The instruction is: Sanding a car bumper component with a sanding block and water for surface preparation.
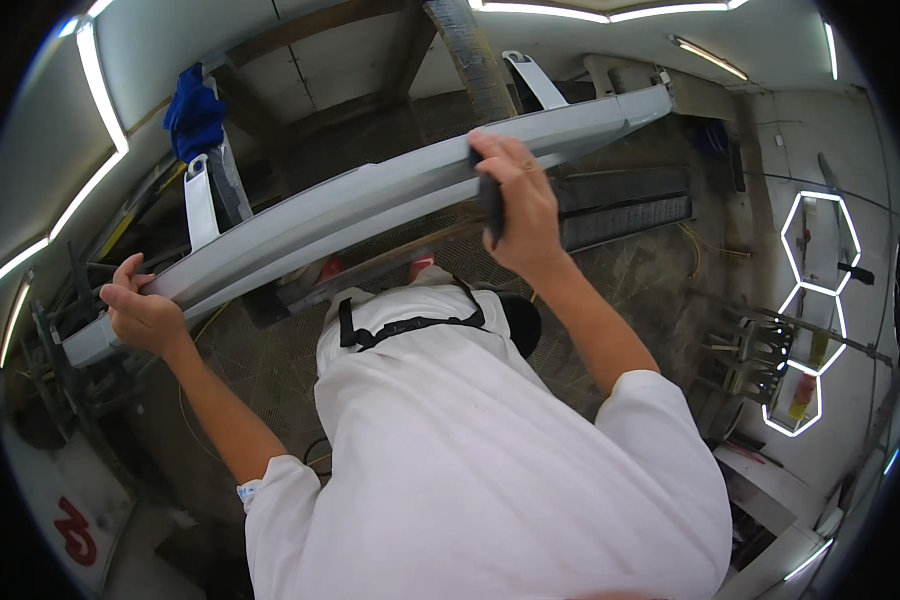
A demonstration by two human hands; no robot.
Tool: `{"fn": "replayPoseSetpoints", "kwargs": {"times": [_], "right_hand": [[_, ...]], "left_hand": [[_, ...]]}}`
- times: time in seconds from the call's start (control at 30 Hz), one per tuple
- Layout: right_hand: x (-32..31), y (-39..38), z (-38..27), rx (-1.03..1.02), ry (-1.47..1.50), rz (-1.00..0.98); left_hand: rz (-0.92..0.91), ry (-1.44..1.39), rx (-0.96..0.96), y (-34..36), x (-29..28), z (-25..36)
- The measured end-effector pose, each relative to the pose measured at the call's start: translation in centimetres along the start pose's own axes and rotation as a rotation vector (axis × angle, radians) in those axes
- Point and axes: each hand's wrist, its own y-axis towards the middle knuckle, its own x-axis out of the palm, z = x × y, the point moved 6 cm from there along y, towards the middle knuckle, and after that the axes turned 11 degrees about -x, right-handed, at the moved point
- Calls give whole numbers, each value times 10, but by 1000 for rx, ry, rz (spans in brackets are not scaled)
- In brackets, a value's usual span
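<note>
The panel (360, 205), long and grey, stretches crosswise ahead of the white shirt (500, 460). Ahead of the shirt, to its left, the left hand (148, 318) rests half curled at the panel's end; whether it grips, I cannot tell. Ahead and right, the right hand (528, 215) clasps a dark block (491, 205) against the panel.
</note>
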Motion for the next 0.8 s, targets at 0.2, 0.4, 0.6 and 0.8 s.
{"fn": "replayPoseSetpoints", "kwargs": {"times": [0.2, 0.4, 0.6, 0.8], "right_hand": [[-59, -26, 81, -28, -170, -22], [-28, -22, 42, -30, -114, 7], [-75, -41, 103, 101, -405, 22], [-74, -40, 97, 167, -413, -12]], "left_hand": [[-26, -59, -15, -2, -3, -6], [-30, -88, -39, 0, 0, -13], [-34, -136, -64, 0, 0, -15], [-44, -149, -105, 1, -3, -28]]}}
